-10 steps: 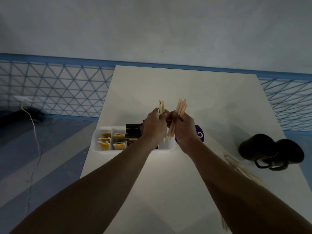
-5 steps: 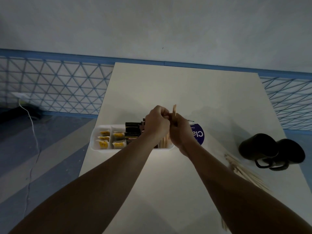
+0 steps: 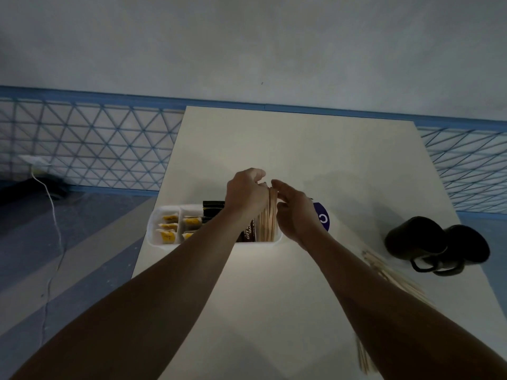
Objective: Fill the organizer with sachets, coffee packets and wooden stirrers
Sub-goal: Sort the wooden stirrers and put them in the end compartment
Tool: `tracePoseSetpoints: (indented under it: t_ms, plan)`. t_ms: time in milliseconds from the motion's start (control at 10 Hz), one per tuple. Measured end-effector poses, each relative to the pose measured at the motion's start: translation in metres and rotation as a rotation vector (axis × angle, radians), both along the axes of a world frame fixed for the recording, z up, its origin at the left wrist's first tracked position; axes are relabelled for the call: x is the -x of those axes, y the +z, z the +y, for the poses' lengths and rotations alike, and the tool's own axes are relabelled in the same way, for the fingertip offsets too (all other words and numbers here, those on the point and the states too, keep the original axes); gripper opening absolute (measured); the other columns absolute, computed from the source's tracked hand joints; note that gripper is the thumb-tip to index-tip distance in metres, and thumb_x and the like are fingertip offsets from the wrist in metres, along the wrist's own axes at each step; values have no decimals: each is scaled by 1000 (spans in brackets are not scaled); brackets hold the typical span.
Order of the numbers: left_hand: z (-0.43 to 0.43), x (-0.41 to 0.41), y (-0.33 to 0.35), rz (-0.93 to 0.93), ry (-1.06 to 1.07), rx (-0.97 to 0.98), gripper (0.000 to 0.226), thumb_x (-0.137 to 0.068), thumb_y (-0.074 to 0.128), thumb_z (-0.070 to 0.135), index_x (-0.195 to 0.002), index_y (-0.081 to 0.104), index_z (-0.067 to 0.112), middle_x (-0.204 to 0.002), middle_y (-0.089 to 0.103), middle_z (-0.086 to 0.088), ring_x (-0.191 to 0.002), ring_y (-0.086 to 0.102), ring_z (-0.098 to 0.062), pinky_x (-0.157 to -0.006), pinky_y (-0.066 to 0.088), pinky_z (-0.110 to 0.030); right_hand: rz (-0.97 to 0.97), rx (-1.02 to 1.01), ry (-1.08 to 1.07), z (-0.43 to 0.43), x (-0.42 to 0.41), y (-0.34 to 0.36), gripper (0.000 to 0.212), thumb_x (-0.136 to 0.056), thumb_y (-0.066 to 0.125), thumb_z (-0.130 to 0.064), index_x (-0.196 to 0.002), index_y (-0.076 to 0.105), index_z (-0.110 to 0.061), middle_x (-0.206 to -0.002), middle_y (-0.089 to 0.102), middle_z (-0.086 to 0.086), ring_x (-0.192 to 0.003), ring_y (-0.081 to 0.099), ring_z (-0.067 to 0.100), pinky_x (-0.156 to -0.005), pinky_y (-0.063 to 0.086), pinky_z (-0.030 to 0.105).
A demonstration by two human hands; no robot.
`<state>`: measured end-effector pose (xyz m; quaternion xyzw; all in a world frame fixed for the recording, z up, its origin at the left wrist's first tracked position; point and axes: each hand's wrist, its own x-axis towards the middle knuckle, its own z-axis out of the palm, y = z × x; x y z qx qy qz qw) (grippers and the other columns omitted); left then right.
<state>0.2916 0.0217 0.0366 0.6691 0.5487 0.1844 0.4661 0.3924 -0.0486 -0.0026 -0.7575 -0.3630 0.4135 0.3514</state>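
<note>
A white organizer stands near the table's left edge. Its left compartments hold yellow sachets, the middle holds dark coffee packets, and the right end holds a bundle of upright wooden stirrers. My left hand presses against the left side of the stirrers' tops with curled fingers. My right hand touches their right side, fingers spread. Whether either hand grips them is unclear. More loose stirrers lie on the table at the right, partly hidden by my right forearm.
Two black mugs lie on their sides near the table's right edge. A purple round label lies just right of the organizer. The white table ends at a blue-trimmed wall. A white cable runs across the floor at left.
Both hands held stirrer bundles above the organizer a second ago. They have come down, the stirrers now stand in the right compartment, and my right hand's fingers have spread.
</note>
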Motion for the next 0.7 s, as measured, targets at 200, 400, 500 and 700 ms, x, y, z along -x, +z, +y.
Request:
tracePoseSetpoints:
  t_ms: [200, 400, 500, 700]
  plan:
    - [-7, -2, 8, 80, -119, -29, 44, -98, 51, 17, -142, 48, 14, -143, 52, -6, -131, 50, -20, -91, 34, -20, -28, -17, -38, -14, -5, 4, 60, -98, 45, 0, -151, 38, -25, -146, 50, 6, -132, 51, 27, -98, 44, 29]
    - [-3, 0, 13, 37, -72, -106, 40, -94, 56, 16, -134, 57, 14, -133, 61, -2, -124, 55, -16, -96, 39, -22, -108, -14, -72, -20, -9, 5, 50, -98, 47, -1, -143, 48, -22, -139, 56, 2, -120, 58, 20, -78, 44, 15]
    - [-9, -2, 17, 5, -38, -153, 28, -92, 57, 16, -119, 66, 16, -113, 69, 4, -104, 62, -8, -80, 45, -14, -215, -45, -79, -30, -14, 6, 42, -96, 50, -1, -134, 59, -18, -129, 63, 0, -104, 58, 10, -76, 40, 9]
    - [-41, -16, 11, -53, -79, -98, 16, -90, 60, 17, -102, 71, 15, -94, 71, 2, -84, 66, -8, -70, 54, -19, -287, -32, -69, -66, -29, 3, 31, -93, 57, -4, -118, 71, -15, -118, 70, 6, -109, 65, 22, -93, 52, 29]
